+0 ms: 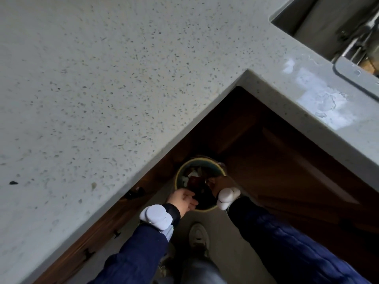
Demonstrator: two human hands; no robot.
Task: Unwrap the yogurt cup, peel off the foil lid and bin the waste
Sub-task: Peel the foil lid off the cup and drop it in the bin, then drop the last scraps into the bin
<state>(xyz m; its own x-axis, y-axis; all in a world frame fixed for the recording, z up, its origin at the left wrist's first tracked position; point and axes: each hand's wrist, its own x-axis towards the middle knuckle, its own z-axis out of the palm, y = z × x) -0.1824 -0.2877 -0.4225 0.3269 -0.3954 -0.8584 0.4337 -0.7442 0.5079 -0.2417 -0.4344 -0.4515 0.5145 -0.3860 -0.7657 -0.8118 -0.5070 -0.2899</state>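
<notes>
While we lean over the round bin (178,175) below the countertop (102,89), our left hand (183,199) spreads loose fingers at its rim; our right hand (220,184) is too dim to read, and waste fills the bin beyond both.

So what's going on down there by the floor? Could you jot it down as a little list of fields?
Place: inner corner of a speckled grey countertop, dark wood cabinets below
Bin: round bin on the floor, scraps already inside
Left hand: left hand at the bin's near rim, fingers curled; what they hold is not clear
Right hand: right hand over the bin's right rim, mostly hidden behind a white wrist device
Yogurt cup: not in view
Also seen: pale shoe, sink at top right
</notes>
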